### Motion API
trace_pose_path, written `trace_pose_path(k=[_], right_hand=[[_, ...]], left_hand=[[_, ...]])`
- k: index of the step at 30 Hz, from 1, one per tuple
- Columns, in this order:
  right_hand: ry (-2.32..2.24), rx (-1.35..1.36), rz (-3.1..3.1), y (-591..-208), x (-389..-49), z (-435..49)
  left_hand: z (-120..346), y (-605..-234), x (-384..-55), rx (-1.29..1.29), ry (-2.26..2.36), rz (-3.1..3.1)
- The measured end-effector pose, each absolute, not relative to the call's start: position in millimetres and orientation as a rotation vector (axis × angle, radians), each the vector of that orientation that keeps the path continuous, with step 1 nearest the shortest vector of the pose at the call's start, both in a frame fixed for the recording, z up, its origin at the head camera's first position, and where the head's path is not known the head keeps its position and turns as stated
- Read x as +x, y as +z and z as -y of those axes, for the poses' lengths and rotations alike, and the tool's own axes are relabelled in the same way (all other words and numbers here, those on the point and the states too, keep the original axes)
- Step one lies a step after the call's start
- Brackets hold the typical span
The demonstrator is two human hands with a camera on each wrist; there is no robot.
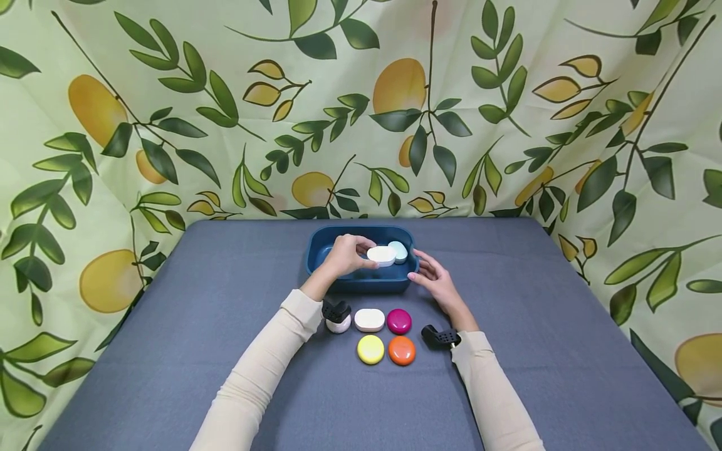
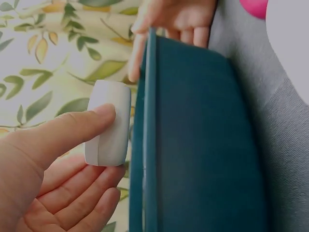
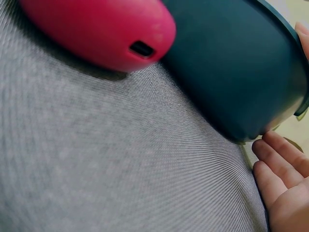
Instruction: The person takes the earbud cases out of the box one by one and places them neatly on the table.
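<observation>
My left hand (image 1: 348, 255) pinches a white oval case (image 1: 381, 255), the shape of an earbud charging case, between thumb and fingers. In the left wrist view this case (image 2: 108, 123) appears just above the rim of a dark blue bin (image 1: 361, 287). Inside the bin, a pale blue rounded case (image 1: 398, 252) sits toward the right end, partly hidden by the white one. My right hand (image 1: 437, 282) rests against the bin's right end with its fingers extended; the right wrist view shows those fingers (image 3: 277, 162) at the bin's lower end.
In front of the bin lie a white oval case (image 1: 369, 320), a magenta round case (image 1: 398, 321) with a small port, a yellow one (image 1: 370, 349) and an orange one (image 1: 402, 351). A whitish round case (image 1: 338, 324) is half hidden by the left wrist camera. Patterned cloth hangs behind.
</observation>
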State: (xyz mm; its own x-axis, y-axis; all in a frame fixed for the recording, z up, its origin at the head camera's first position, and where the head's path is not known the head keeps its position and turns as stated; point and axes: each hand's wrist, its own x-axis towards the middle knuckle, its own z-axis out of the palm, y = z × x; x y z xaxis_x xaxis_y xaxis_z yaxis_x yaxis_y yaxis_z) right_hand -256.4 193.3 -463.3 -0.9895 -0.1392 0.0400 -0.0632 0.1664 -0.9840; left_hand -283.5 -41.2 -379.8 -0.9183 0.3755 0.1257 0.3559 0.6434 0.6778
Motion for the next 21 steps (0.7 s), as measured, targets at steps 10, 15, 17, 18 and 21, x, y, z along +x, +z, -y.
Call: trace_pose_path(k=[10, 15, 17, 18, 21], right_hand=[[-2.051, -0.234, -2.323, -474.8, -262.7, -197.2], [-2.036, -0.227, -2.335, -473.6, -261.4, -197.1], [-2.032, -0.229, -2.334, -473.4, -261.2, -197.1], [-2.030, -0.231, -2.333, -473.5, -261.2, -197.1], [-2.036, -0.227, -2.320, -473.2, -261.6, -196.7]], left_hand=[[63.6, -378.1, -247.8, 0.697, 1.251, -2.777], [76.7, -379.5, -231.2, 0.707, 1.284, -2.776], [81.9, -380.8, -225.4, 0.715, 1.280, -2.783], [84.4, -381.6, -222.6, 0.711, 1.283, -2.781], [91.6, -384.4, -215.0, 0.710, 1.279, -2.768]])
